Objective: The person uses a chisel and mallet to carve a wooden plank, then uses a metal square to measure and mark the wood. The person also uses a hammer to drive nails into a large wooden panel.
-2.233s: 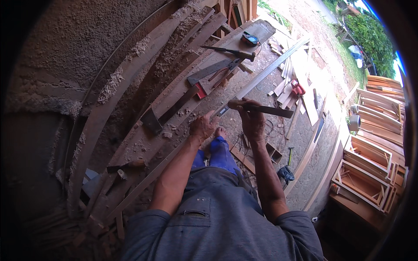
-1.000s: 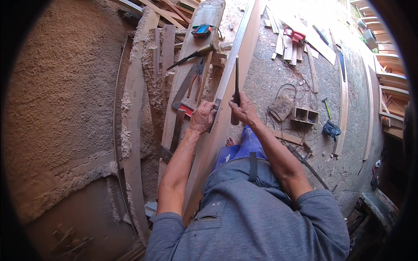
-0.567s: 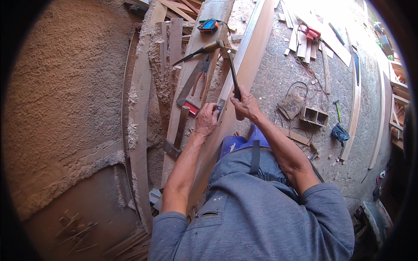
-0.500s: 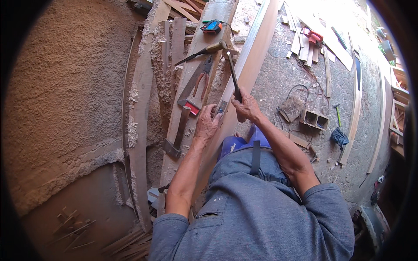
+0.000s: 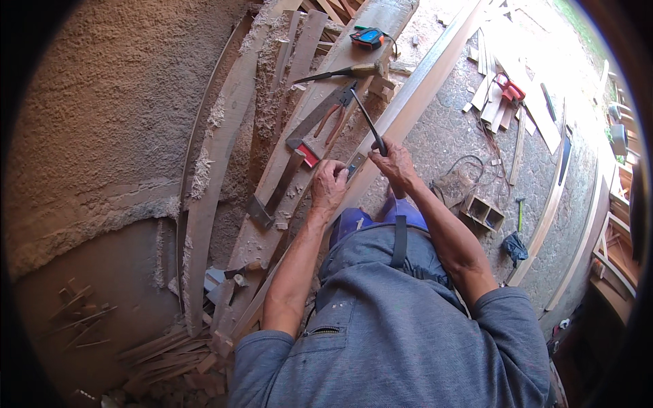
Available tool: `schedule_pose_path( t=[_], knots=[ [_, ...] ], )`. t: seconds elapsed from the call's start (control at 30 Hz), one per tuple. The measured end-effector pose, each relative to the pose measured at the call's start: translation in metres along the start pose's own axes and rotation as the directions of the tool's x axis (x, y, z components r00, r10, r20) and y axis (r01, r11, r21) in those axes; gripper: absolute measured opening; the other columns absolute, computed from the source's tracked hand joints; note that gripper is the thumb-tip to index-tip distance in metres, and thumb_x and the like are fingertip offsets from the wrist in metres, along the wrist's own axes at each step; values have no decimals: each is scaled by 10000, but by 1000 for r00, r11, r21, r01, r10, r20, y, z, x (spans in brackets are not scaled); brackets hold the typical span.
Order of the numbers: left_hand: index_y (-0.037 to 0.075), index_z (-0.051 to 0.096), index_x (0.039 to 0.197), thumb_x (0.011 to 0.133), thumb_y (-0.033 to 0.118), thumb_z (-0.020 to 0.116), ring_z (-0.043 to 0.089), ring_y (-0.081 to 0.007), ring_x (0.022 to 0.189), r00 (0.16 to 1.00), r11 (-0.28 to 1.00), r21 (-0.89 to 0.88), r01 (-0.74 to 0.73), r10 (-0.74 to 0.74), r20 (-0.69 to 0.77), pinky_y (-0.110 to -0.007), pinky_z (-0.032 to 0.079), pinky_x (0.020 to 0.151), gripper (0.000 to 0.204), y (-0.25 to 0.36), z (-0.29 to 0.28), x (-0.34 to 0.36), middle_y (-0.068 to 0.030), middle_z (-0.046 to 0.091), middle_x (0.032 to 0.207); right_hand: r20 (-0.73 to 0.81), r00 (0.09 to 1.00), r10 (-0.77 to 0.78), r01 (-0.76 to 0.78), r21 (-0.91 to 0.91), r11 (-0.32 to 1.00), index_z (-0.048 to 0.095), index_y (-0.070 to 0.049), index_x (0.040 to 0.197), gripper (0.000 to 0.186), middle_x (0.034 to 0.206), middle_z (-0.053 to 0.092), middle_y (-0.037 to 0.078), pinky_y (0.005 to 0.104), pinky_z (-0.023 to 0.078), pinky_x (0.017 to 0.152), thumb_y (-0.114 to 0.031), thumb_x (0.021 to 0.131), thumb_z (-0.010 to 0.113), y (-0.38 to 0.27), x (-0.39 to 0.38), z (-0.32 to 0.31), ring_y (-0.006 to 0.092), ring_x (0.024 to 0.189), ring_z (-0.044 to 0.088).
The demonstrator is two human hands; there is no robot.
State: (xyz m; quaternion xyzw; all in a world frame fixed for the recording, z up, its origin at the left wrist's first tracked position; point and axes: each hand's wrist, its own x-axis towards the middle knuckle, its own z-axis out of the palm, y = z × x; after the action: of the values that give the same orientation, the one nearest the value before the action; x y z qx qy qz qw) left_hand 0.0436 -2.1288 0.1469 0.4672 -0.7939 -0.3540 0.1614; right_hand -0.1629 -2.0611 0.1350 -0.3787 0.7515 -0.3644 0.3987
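Observation:
My right hand [image 5: 394, 166] is closed round a long tool with a slim dark shaft [image 5: 367, 117]; its kind is not clear. The shaft points up and away, and a brown end shows below the fist. Just left of it, my left hand [image 5: 329, 185] rests at the edge of a long pale wooden beam [image 5: 425, 85]. Its thumb and fingertips are drawn together beside a small metal plate [image 5: 355, 163] set in that edge. Whatever those fingers pinch is too small to make out.
Left of the beam, a plank [image 5: 238, 253] bears pliers [image 5: 331, 121], a red-marked square [image 5: 309, 155], a wooden-handled hammer [image 5: 284, 180], a pointed tool [image 5: 333, 73] and a tape measure [image 5: 367, 38]. Rightward on the floor lie a red power tool [image 5: 509, 88], a divided box [image 5: 481, 212] and wood strips.
The view has shifted, so the bench things sit lower and farther right. My left fingers have drawn together near the plate. The tool in my right hand tilts more to the left.

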Motion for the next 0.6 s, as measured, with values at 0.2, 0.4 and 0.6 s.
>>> schedule_pose_path(
  t=[0.2, 0.4, 0.6],
  knots=[
    [52, 632, 1239, 919, 379, 699, 646, -406, 1018, 986, 984, 99, 146, -152, 65, -483, 514, 887, 463, -16, -21, -52, -225, 676, 1107, 119, 993, -24, 49, -213, 976, 613, -53, 984, 242, 933, 690, 210, 512, 527, 805, -273, 888, 649, -37, -18, 4, 432, 929, 670],
    [87, 611, 1336, 936, 500, 639, 633, -423, 1113, 978, 974, 150, 169, -184, 93, -504, 505, 946, 575, -34, -15, -73, -222, 681, 1183, 161, 954, -254, 291, -292, 911, 577, -28, 996, 266, 1013, 613, 209, 528, 521, 788, -244, 889, 689, -24, -16, 24, 450, 934, 643],
    [146, 610, 1354, 938, 419, 628, 635, -431, 1123, 965, 975, 85, 206, -217, 147, -503, 516, 944, 499, -36, -23, -67, -223, 674, 1216, 228, 943, -244, 312, -343, 886, 586, -17, 977, 291, 961, 639, 218, 518, 515, 783, -270, 885, 699, -35, -10, 33, 453, 911, 642]
  ],
)
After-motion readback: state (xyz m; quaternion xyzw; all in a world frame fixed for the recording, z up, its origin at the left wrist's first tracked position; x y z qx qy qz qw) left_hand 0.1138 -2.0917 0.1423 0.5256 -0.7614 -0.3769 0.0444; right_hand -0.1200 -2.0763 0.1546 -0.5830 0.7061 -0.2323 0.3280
